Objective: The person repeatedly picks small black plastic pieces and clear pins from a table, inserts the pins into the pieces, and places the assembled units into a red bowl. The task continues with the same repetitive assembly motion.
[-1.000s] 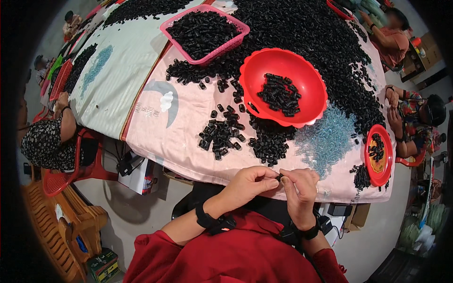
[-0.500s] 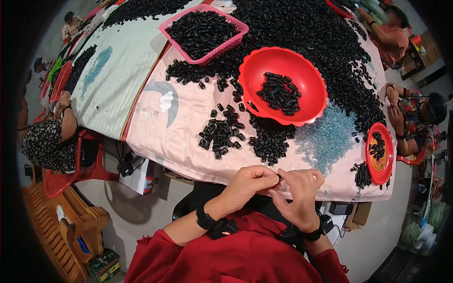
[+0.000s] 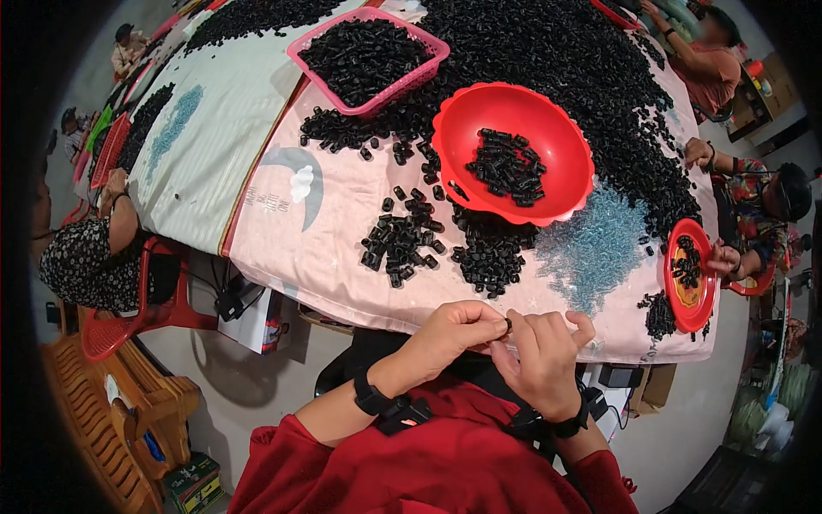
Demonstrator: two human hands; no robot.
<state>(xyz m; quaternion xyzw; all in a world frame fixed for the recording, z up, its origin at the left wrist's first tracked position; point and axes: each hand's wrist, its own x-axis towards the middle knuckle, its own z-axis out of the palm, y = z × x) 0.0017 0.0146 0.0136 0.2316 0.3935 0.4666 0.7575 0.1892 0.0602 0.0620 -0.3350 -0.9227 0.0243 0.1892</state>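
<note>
Black piece [image 3: 509, 326] stays pinched; right hand [image 3: 542, 355] spreads wider.

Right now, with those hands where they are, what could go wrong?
The small black piece pinched by the left hand could slip and drop, perhaps past the near edge of the pink tablecloth. The pale blue pile borders the large black heap, so a nudge might mix them.

Bright light reaches the pink-covered surface [image 3: 312, 278], while a soft shadow darkens the floor [image 3: 248, 377] at left. Straight edges curve and the rim fades to black; a person's head [image 3: 717, 31], upper right, is blurred.
</note>
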